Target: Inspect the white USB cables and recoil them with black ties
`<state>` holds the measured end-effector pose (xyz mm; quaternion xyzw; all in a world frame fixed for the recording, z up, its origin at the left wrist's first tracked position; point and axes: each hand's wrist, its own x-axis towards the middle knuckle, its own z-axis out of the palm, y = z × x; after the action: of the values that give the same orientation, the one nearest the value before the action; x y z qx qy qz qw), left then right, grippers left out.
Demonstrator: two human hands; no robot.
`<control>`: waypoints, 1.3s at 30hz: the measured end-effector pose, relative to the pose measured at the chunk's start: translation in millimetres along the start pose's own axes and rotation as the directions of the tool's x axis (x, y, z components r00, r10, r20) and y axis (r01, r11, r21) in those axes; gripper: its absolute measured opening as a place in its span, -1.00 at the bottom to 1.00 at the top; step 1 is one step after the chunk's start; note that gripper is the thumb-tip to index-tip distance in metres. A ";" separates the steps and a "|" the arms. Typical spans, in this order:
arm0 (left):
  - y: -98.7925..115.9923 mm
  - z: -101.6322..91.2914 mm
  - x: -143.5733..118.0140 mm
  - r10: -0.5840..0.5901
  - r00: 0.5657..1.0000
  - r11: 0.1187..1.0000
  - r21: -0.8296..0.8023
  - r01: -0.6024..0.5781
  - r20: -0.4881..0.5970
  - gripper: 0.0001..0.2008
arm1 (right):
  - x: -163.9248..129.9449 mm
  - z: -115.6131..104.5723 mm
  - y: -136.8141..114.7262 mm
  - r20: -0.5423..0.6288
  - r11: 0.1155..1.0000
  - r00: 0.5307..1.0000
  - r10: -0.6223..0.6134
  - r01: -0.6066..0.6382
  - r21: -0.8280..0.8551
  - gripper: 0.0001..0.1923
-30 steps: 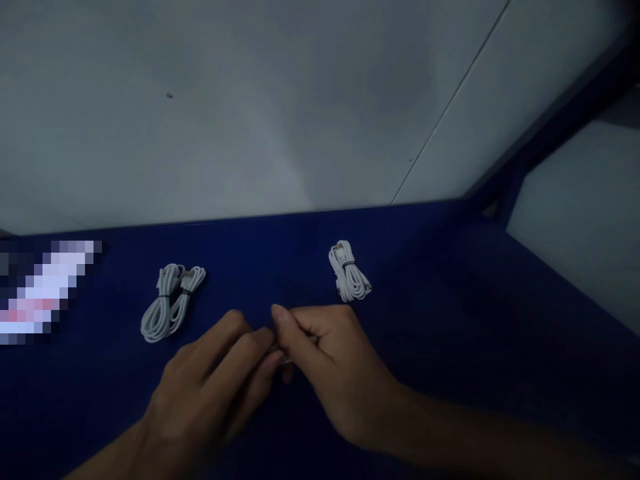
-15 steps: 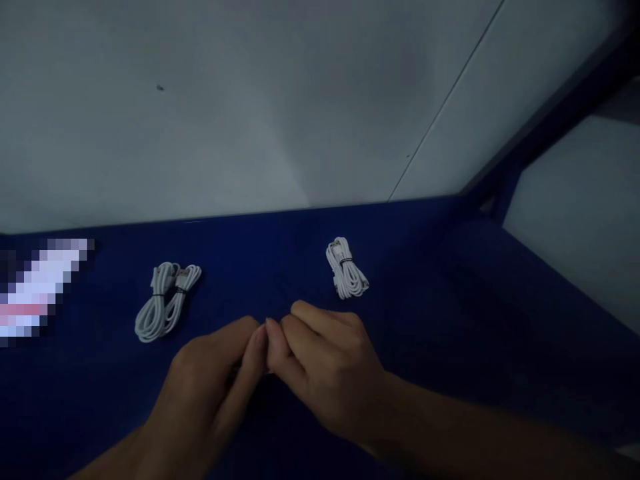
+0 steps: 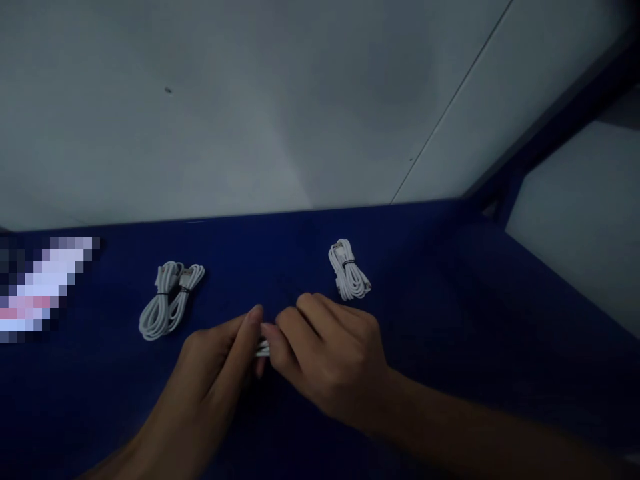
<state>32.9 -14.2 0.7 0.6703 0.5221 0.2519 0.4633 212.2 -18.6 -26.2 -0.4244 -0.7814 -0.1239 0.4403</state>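
A dim view looks down on a dark blue table that meets a pale grey wall. At the far left edge sits a blurred, pixelated patch of white and pink; what it covers cannot be told. To its right lie two white coiled cables, side by side and touching, each bound with a dark tie near one end. Further right, near the middle of the table, the left hand reaches in from the lower left, its fingers pressed together and curled inward. Its fingertips meet those of the right hand, which comes in from the lower right with fingers bent. Between the two hands, both pinch a small white cable piece; only a sliver shows, just above the table. Just beyond the right hand's knuckles lies a single white bundled cable, apart from the hand.
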 end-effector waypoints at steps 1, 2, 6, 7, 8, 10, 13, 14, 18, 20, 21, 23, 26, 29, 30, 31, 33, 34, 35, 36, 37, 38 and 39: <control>1.3 -0.1 -0.5 -0.044 0.999 0.998 -0.045 0.044 0.011 -0.38 | 1.4 -1.0 -0.4 -0.008 1.000 1.000 -0.013 0.013 -0.015 -0.50; 2.3 0.0 -1.1 -0.080 0.996 0.993 -0.087 0.082 0.025 -0.37 | 2.6 -1.9 -0.7 -0.014 0.999 0.999 -0.029 0.029 -0.026 -0.51; 3.0 1.1 -4.3 -0.101 0.989 0.976 -0.181 0.120 0.111 -0.37 | 2.9 -1.9 -0.3 -0.017 0.996 0.996 -0.084 0.084 0.001 -0.49; 2.5 0.9 -5.1 -0.061 0.992 0.984 -0.159 0.079 0.114 -0.40 | 2.1 -1.3 -0.1 -0.009 0.997 0.998 -0.067 0.068 0.023 -0.47; 1.7 0.5 -5.7 0.007 0.995 0.994 -0.112 0.004 0.098 -0.43 | 1.2 -0.8 0.0 0.002 0.998 0.999 -0.036 0.036 0.046 -0.46; -0.7 -1.0 -5.6 0.222 0.975 0.972 0.067 -0.223 0.031 -0.54 | -0.1 -0.7 -0.4 0.041 0.993 0.998 0.052 -0.056 0.102 -0.44; -6.8 -3.1 -1.8 0.549 0.836 0.787 0.345 -0.511 -0.012 -0.67 | 0.2 -3.1 -1.8 0.142 0.963 0.977 0.157 -0.184 0.198 -0.42; -9.0 -3.3 -0.1 0.605 0.797 0.732 0.402 -0.551 -0.008 -0.68 | 0.7 -4.0 -2.3 0.177 0.952 0.969 0.169 -0.208 0.226 -0.42; -12.6 -1.6 3.2 0.570 0.822 0.737 0.436 -0.517 0.011 -0.64 | 1.2 -4.8 -2.5 0.231 0.928 0.960 0.159 -0.225 0.296 -0.43; -9.7 -0.9 1.5 0.448 0.894 0.828 0.369 -0.421 0.014 -0.59 | 0.1 -2.7 -1.6 0.209 0.933 0.968 0.142 -0.201 0.299 -0.46; -7.5 -1.0 0.0 0.380 0.925 0.872 0.326 -0.365 0.018 -0.56 | -0.6 -1.4 -1.0 0.192 0.937 0.972 0.132 -0.186 0.295 -0.47; -3.1 -1.6 -3.0 0.259 0.965 0.935 0.240 -0.261 0.041 -0.50 | -1.8 0.6 0.0 0.161 0.942 0.979 0.121 -0.164 0.291 -0.49; -0.5 -2.6 -4.7 0.211 0.973 0.957 0.183 -0.226 0.094 -0.48 | -1.8 -0.2 0.3 0.151 0.929 0.978 0.142 -0.184 0.322 -0.48; -4.1 -2.4 -0.8 0.454 0.886 0.833 0.310 -0.458 0.092 -0.59 | 0.3 -5.9 -0.5 0.216 0.869 0.949 0.228 -0.298 0.394 -0.48; -5.8 -2.5 1.3 0.557 0.825 0.742 0.390 -0.545 0.093 -0.64 | 1.5 -8.2 -0.7 0.285 0.808 0.914 0.289 -0.393 0.439 -0.48; -7.3 -3.1 3.3 0.642 0.759 0.639 0.474 -0.606 0.105 -0.69 | 3.0 -10.5 -0.8 0.376 0.716 0.857 0.353 -0.506 0.481 -0.47; -8.9 -6.1 6.2 0.737 0.659 0.454 0.613 -0.646 0.149 -0.72 | 6.8 -14.3 -1.0 0.568 0.475 0.708 0.420 -0.705 0.527 -0.46; -9.0 -8.5 6.7 0.761 0.626 0.385 0.660 -0.645 0.168 -0.73 | 9.1 -15.8 -1.3 0.633 0.368 0.646 0.427 -0.763 0.531 -0.46; -8.5 -11.4 6.6 0.785 0.592 0.326 0.688 -0.648 0.185 -0.75 | 11.7 -17.1 -1.8 0.666 0.295 0.611 0.429 -0.791 0.536 -0.46; -7.8 -14.4 5.8 0.805 0.559 0.282 0.698 -0.658 0.201 -0.77 | 14.2 -18.3 -2.7 0.683 0.239 0.592 0.428 -0.803 0.546 -0.46; -7.0 -17.3 4.5 0.821 0.529 0.251 0.697 -0.672 0.215 -0.77 | 16.6 -19.4 -4.0 0.693 0.193 0.579 0.429 -0.809 0.556 -0.45; -6.2 -19.7 3.0 0.826 0.514 0.233 0.689 -0.686 0.232 -0.78 | 18.6 -20.4 -5.4 0.702 0.155 0.566 0.433 -0.814 0.560 -0.45; -5.7 -21.3 1.6 0.822 0.511 0.227 0.679 -0.698 0.250 -0.79 | 19.9 -21.2 -7.0 0.716 0.125 0.550 0.430 -0.821 0.557 -0.44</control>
<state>13.3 -5.0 5.0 0.9351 0.2144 0.2752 -0.0624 214.2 -23.8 3.2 -0.4487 -0.5305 0.5748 0.4323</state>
